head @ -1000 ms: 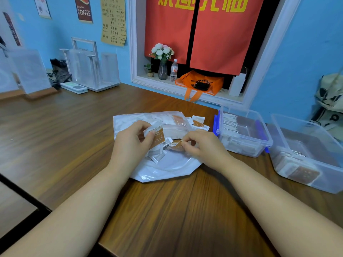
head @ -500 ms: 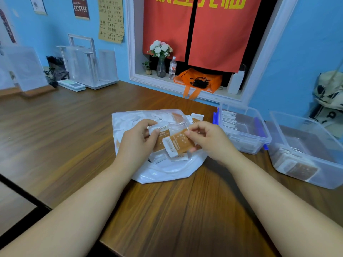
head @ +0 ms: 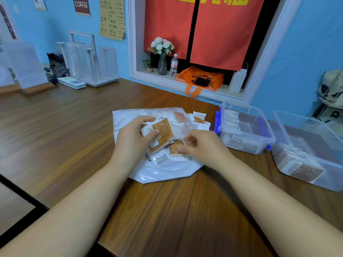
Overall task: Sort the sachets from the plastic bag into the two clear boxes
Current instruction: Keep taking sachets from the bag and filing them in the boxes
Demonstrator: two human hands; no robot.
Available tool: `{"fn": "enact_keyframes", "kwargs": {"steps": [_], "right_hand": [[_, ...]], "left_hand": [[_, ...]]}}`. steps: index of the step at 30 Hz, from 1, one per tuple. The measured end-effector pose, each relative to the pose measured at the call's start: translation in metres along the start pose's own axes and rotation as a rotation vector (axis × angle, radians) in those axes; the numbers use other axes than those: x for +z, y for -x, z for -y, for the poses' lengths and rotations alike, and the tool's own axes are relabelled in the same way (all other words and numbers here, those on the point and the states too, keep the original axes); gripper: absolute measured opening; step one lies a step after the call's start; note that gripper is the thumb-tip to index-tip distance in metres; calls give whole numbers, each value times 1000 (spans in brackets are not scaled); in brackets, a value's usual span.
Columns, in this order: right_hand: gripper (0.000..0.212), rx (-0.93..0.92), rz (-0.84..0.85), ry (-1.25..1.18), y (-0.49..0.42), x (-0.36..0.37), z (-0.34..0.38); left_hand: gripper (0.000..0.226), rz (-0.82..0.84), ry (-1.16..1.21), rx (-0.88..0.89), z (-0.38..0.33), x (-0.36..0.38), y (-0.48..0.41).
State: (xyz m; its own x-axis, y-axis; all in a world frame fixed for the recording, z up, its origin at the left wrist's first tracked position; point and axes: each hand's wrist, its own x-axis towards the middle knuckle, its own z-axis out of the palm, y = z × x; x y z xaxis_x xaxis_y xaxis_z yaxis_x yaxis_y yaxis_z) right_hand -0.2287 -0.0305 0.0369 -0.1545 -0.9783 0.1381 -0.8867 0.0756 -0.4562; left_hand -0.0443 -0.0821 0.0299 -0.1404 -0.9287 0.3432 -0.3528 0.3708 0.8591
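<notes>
clear acrylic rack (head: 87, 58), rigid upright panels, far left against the blue wall, with a flat pale device (head: 72, 82) just beside its base. table (head: 167, 216), brown wood-grain top, glossy. left hand (head: 134, 145), fingers curled round a small fanned stack of sachets (head: 164, 129): flat square packets, orange face with white specks and a white edge, thumb pressed on the top one. plastic bag (head: 163, 173), white and part translucent, crinkled, lying flat on the table under both hands, with more packets loose on it and at its far mouth. right hand (head: 207, 149), blurred; thumb and forefinger appear to pinch a single sachet (head: 176, 148), orange above and white printed strip below, lying on the bag just beside the left hand's stack. near clear box (head: 241, 145), rectangular rigid plastic with blue clips, right of the bag, white-edged packets standing in a row at its left end. far clear box (head: 330, 179), same make, just right of the first, orange packets stacked at its near end. behind, on the window ledge: glass vase of white flowers (head: 162, 52), water bottle (head: 174, 64), orange fabric bag (head: 200, 78), red curtain (head: 213, 30) above.
</notes>
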Motion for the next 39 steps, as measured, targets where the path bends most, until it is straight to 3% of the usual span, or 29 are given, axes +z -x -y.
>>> {"fn": "enact_keyframes", "kwargs": {"steps": [4,7,12,17,23,26,29,34,39], "right_hand": [[50,25,108,261,5,7,9],[62,63,137,286,1,10,12],[51,113,166,-79,-1,14,5],[47,41,214,-498,6,11,1],[41,-187,132,-267,7,16,-4],[21,-229,16,-266,4,24,-3],[8,-219,-90,-373,1,22,2],[11,-35,-68,-637,3,14,9],[18,27,-97,-714,5,10,10]], "left_hand": [[31,-92,-50,48,2,-5,-3],[34,-74,-64,68,2,-3,-2],[36,-58,-83,73,3,-2,-2],[35,-64,-105,75,3,-2,-2],[34,-44,-136,76,2,-2,-1],[31,-24,-117,81,2,-2,0],[31,-13,-95,113,0,-3,3],[28,75,-65,132,-3,0,6],[30,208,34,94,-8,6,13]]}}
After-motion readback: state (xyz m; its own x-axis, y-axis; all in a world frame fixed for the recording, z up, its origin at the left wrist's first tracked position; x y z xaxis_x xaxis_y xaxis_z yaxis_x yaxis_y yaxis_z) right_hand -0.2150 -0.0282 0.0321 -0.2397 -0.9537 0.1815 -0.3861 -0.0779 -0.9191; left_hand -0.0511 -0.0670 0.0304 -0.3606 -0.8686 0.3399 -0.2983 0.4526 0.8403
